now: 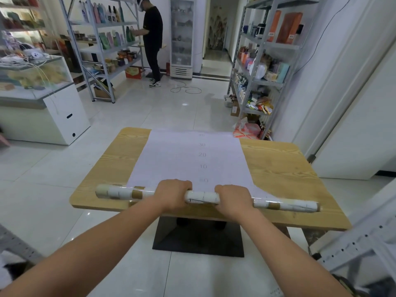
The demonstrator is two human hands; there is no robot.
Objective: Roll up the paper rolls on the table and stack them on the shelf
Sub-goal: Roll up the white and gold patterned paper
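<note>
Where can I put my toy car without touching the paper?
Bare table wood lies on both sides of the unrolled sheet: a narrower strip on the left, a wider patch on the right. The near edge is crowded: the roll spans it, gripped by the left hand and right hand.

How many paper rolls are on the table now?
1. The paper roll lies along the near table edge, gripped by left hand and right hand, sheet spread forward. No others show.

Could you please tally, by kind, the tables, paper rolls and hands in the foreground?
table: 1
paper roll: 1
hands gripping it: 2, left hand and right hand
Total: 4
</note>
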